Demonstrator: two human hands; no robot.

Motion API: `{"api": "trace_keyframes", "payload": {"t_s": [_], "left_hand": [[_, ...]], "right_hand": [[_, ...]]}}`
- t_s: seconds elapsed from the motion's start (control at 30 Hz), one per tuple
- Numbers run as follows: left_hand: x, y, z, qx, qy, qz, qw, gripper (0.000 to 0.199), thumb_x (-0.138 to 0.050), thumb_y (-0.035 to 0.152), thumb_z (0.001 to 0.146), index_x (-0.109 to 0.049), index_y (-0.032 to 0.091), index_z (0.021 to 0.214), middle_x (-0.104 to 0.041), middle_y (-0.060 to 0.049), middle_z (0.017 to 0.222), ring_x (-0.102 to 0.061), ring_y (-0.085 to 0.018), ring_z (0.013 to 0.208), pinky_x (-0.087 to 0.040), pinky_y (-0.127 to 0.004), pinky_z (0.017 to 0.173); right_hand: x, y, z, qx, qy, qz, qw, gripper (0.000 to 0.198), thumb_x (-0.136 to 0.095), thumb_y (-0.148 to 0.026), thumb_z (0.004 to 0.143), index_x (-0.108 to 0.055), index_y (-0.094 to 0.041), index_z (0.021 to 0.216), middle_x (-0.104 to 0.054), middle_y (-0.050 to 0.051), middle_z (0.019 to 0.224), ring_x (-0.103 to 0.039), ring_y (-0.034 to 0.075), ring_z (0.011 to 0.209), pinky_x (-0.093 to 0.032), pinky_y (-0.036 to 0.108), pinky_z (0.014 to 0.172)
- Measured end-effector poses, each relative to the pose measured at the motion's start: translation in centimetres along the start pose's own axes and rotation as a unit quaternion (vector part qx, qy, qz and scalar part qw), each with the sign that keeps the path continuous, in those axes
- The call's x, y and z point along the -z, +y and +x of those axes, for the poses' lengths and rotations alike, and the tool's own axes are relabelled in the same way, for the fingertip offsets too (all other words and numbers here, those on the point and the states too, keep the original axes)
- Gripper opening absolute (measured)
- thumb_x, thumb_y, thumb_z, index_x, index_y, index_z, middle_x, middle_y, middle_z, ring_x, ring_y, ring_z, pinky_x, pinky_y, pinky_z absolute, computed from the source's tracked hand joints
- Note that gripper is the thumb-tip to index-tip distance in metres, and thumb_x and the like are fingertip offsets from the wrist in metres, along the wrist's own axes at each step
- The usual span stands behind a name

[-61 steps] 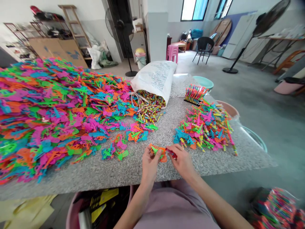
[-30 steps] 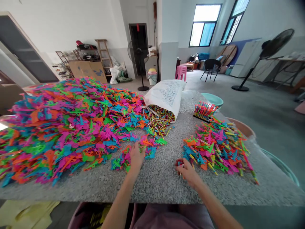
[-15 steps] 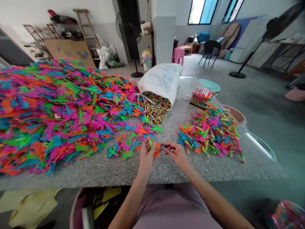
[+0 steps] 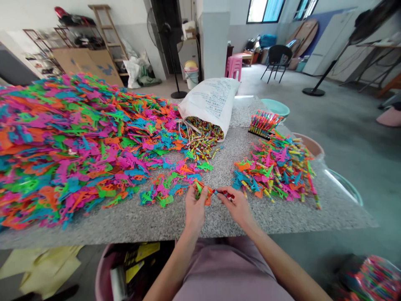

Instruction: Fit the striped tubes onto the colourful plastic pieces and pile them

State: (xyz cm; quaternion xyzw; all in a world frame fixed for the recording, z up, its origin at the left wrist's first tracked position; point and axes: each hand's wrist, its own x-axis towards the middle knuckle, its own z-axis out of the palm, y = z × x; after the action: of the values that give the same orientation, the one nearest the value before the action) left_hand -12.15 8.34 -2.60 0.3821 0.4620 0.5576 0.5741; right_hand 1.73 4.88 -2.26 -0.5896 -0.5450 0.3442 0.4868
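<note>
My left hand (image 4: 194,205) is closed on flat plastic pieces (image 4: 208,198), orange and green, at the middle of the table's near side. Opposite it, my right hand (image 4: 235,205) pinches small shiny red tubes (image 4: 229,195); a blue-and-red end pokes out toward the left fingers. Whether that end touches the orange piece cannot be told. Just beyond my left hand lies a loose scatter of the same coloured pieces (image 4: 169,184). To the right of my right hand is a heap of pieces joined to patterned sticks (image 4: 275,167).
A big mound of coloured plastic pieces (image 4: 78,138) covers the left of the granite table (image 4: 131,225). Patterned tubes (image 4: 203,142) spill from a white sack (image 4: 213,100). Upright sticks fill a black rack (image 4: 259,133) at the back right. A pink tub (image 4: 103,271) stands below.
The view has shifted slightly. Both hands keep their grip, and a bit more of the blue-and-red tube end shows between them.
</note>
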Motion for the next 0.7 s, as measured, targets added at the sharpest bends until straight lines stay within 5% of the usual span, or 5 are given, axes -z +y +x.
{"api": "trace_keyframes", "payload": {"t_s": [0.3,0.43,0.5,0.6,0.7], "left_hand": [[-1.1,-1.5,-0.6,0.01,-0.015,-0.029,0.999,0.023,-0.066,0.037,0.078,-0.056,0.021,0.09,-0.056,0.003,0.08,-0.053,-0.01,0.072,-0.043,-0.022,0.072],[1.1,-1.5,2.1,-0.03,-0.114,0.178,0.977,0.037,-0.067,0.04,0.077,-0.057,0.02,0.108,-0.062,-0.006,0.099,-0.058,-0.018,0.088,-0.045,-0.032,0.081],[2.8,-1.3,4.0,-0.1,-0.064,0.379,0.918,0.04,-0.069,0.038,0.075,-0.059,0.02,0.109,-0.06,-0.01,0.108,-0.056,-0.025,0.101,-0.043,-0.039,0.087],[4.7,-1.8,5.6,-0.161,-0.005,0.609,0.776,0.032,-0.07,0.036,0.075,-0.065,0.02,0.102,-0.06,-0.012,0.11,-0.05,-0.033,0.111,-0.037,-0.049,0.092],[4.7,-2.8,4.9,-0.179,-0.046,0.666,0.723,0.02,-0.065,0.027,0.08,-0.066,0.021,0.099,-0.063,-0.011,0.109,-0.05,-0.032,0.111,-0.035,-0.051,0.093]], "right_hand": [[-0.3,0.8,-0.9,0.067,-0.037,-0.079,0.994,0.02,-0.054,-0.032,0.089,-0.069,-0.019,0.091,-0.07,0.006,0.083,-0.064,0.019,0.074,-0.049,0.028,0.065],[4.2,2.4,0.4,0.076,0.012,-0.163,0.984,0.025,-0.052,-0.034,0.09,-0.07,-0.018,0.098,-0.072,0.007,0.083,-0.065,0.02,0.071,-0.051,0.031,0.067],[7.1,3.4,1.5,0.07,0.096,-0.235,0.965,0.031,-0.05,-0.036,0.09,-0.069,-0.017,0.105,-0.072,0.01,0.088,-0.066,0.023,0.074,-0.051,0.035,0.07],[9.0,4.3,2.5,0.097,0.19,-0.298,0.931,0.037,-0.047,-0.035,0.091,-0.065,-0.017,0.117,-0.069,0.014,0.108,-0.065,0.026,0.087,-0.05,0.04,0.08],[6.9,4.2,2.1,0.11,0.144,-0.249,0.952,0.034,-0.046,-0.032,0.092,-0.064,-0.019,0.119,-0.069,0.01,0.1,-0.065,0.021,0.078,-0.052,0.035,0.075]]}}
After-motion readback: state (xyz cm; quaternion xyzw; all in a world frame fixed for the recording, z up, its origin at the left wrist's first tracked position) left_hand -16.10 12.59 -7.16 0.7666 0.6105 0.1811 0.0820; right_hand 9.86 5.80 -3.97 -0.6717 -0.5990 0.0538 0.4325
